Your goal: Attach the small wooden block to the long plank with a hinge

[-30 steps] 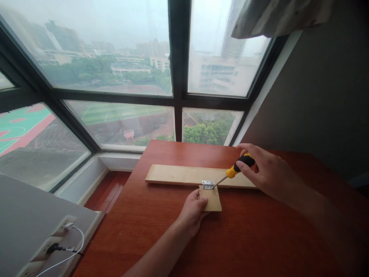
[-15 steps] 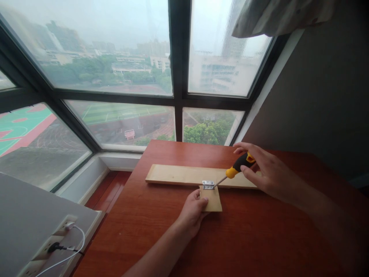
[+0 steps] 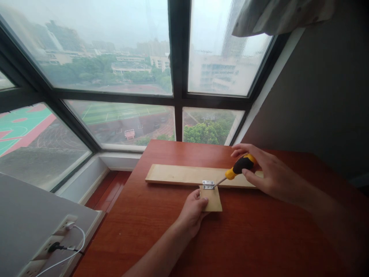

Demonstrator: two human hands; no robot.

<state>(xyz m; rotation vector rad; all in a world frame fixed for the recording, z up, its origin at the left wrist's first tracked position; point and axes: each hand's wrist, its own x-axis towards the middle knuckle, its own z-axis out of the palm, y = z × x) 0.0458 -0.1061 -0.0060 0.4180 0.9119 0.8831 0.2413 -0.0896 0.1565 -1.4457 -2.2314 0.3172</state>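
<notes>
My left hand [image 3: 193,211] grips a small wooden piece [image 3: 211,202] by its left side, thumb on top. A silver hinge [image 3: 208,184] lies across the far edge of that piece and the near edge of a long pale board [image 3: 178,174]. My right hand [image 3: 266,171] is around the yellow and black handle of a screwdriver [image 3: 240,166], thumb below and fingers above. The screwdriver slants down to the left, its tip at the right end of the hinge's near leaf. Whether a screw head sits under the tip is too small to tell.
The board lies flat on a reddish-brown table [image 3: 245,238]. Beyond the table stand dark-framed windows [image 3: 178,100]. At lower left, a wall socket strip [image 3: 47,246] has a black plug and a white cable [image 3: 82,242]. A grey cloth [image 3: 282,17] hangs at upper right.
The screwdriver handle has turned slightly in my right hand, and the fingers and thumb have shifted a little. My left hand, the wooden piece, hinge and board have stayed in place.
</notes>
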